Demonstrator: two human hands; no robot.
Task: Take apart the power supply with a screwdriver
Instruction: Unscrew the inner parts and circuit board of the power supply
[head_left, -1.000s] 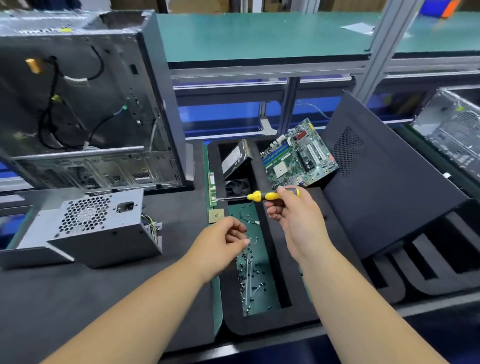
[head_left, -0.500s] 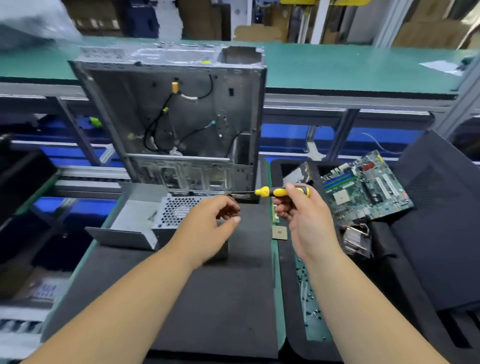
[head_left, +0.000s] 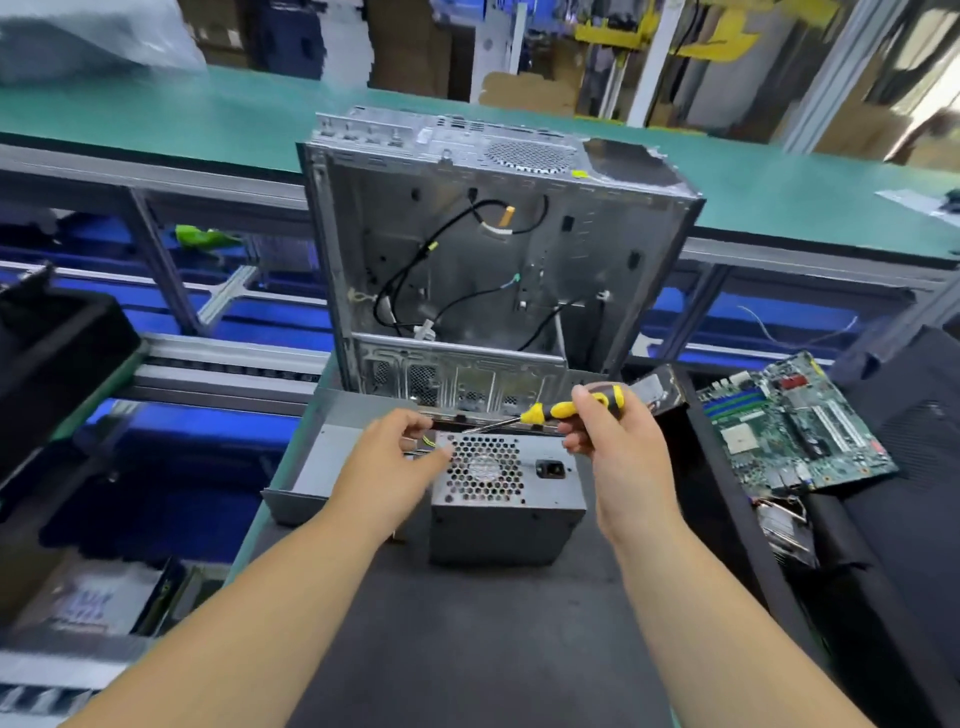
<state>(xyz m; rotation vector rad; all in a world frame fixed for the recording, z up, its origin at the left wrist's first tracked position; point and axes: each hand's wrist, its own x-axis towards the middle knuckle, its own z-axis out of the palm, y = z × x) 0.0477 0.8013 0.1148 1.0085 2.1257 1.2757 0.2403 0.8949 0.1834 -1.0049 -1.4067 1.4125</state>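
Observation:
A grey metal power supply (head_left: 506, 512) sits on the dark mat in the middle, its honeycomb fan grille and power socket facing up. My right hand (head_left: 615, 441) grips a yellow-and-black screwdriver (head_left: 561, 410) whose shaft points left over the supply's far edge. My left hand (head_left: 395, 457) hovers at the supply's upper left corner with fingers loosely curled and nothing in them; whether it touches the casing I cannot tell. A grey sheet-metal cover (head_left: 322, 467) lies just left of the supply, partly behind my left hand.
An opened computer case (head_left: 483, 270) with loose black cables stands upright behind the supply. A green motherboard (head_left: 795, 426) leans in a black foam tray at the right, a heatsink (head_left: 784, 525) below it. A green conveyor bench runs across the back.
The view swung left, so the power supply now lies centred under my hands. Both hands moved over it, the screwdriver still in my right hand.

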